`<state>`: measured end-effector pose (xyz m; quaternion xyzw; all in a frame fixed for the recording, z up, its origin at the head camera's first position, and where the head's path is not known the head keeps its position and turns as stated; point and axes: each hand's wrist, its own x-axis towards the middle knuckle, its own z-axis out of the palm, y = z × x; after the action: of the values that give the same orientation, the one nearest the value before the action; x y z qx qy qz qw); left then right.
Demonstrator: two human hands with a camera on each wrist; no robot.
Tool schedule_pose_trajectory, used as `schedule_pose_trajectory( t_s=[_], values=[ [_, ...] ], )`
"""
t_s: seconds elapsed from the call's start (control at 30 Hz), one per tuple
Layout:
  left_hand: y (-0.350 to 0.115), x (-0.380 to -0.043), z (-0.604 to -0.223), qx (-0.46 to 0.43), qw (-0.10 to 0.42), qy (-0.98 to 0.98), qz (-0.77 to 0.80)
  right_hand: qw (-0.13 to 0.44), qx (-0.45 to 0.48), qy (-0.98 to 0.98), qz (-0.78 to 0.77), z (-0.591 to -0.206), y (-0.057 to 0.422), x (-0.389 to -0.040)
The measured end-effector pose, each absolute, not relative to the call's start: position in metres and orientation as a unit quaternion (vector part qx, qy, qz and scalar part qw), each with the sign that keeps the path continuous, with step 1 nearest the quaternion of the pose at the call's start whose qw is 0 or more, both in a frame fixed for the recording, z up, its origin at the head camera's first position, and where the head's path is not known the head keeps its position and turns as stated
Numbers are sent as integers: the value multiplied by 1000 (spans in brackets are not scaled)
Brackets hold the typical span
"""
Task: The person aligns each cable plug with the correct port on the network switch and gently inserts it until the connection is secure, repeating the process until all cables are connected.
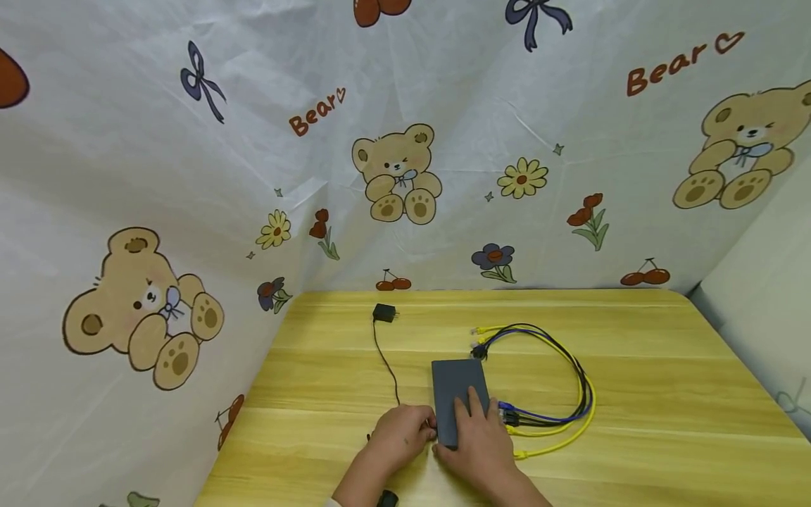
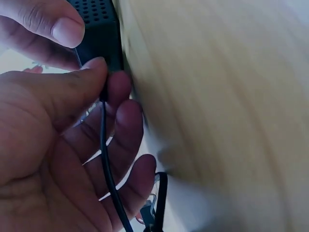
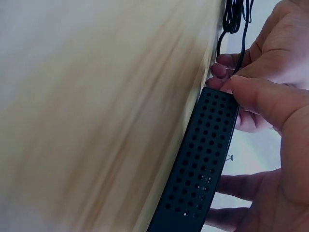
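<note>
A flat dark grey network switch (image 1: 465,384) lies on the table, and rows of small round holes run along its side (image 3: 198,154). My right hand (image 1: 478,440) holds it, fingers across the top and thumb at the near left corner. Beside its left edge, my left hand (image 1: 402,438) pinches the plug end of a thin black power cord (image 2: 108,169) between thumb and index finger, right at the switch; the plug itself is mostly hidden by the fingertips. Farther back, the black power adapter (image 1: 384,313) lies with its cord (image 1: 384,362) trailing toward the left hand.
Several yellow, blue and black network cables (image 1: 586,394) lie curved on the wooden table (image 1: 665,394) at the right, with some connectors close to the switch's right edge. A bundled length of black cord (image 3: 232,17) shows beyond the left hand. A bear-print cloth (image 1: 469,91) hangs behind.
</note>
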<state>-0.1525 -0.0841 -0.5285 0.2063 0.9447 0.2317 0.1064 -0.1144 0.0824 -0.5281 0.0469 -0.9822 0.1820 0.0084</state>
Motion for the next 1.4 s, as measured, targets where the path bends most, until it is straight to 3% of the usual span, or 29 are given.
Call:
schedule_pose_trajectory(
  t_s=[0.23, 0.53, 0.73, 1.03, 1.4],
  values=[
    [-81, -152, -529, 199, 104, 956, 191, -15, 80, -965, 250, -528, 97, -114],
    [-81, -151, -525, 194, 126, 952, 198, 38, 75, -967, 242, -524, 139, -122],
    [-78, -149, -519, 188, 124, 947, 228, 12, 72, -974, 213, -526, 153, -127],
    [-62, -148, -513, 248, 145, 929, 231, 2, 76, -978, 194, -528, 158, -129],
    [-37, -147, -511, 281, 149, 930, 184, 35, 78, -975, 205, -526, 163, -133]
  ],
)
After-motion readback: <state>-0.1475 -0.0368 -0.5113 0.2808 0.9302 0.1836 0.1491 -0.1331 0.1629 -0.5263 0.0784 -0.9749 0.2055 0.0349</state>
